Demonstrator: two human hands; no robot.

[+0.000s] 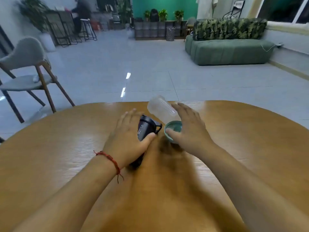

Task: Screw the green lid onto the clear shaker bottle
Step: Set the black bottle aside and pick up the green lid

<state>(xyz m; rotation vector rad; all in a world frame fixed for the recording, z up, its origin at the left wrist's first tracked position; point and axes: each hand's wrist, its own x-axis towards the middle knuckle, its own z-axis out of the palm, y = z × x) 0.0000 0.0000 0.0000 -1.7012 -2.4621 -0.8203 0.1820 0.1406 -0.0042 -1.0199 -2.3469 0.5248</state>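
Nothing's screwed on yet: the clear bottle (161,108) is lying on the bench (66,148) beside the green lid (173,130), which is just touched by the right hand's (189,129) spread fingers (168,132), while the left hand (128,136) is wrapped round a dark bottle (145,129).

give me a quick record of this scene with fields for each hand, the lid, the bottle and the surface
left hand: resting on a dark bottle lying on its side
right hand: open, fingers spread, over the green lid, thumb on its rim
clear bottle: tilted on its side behind the lid, uncapped
lid: not on the clear bottle
surface: wooden table
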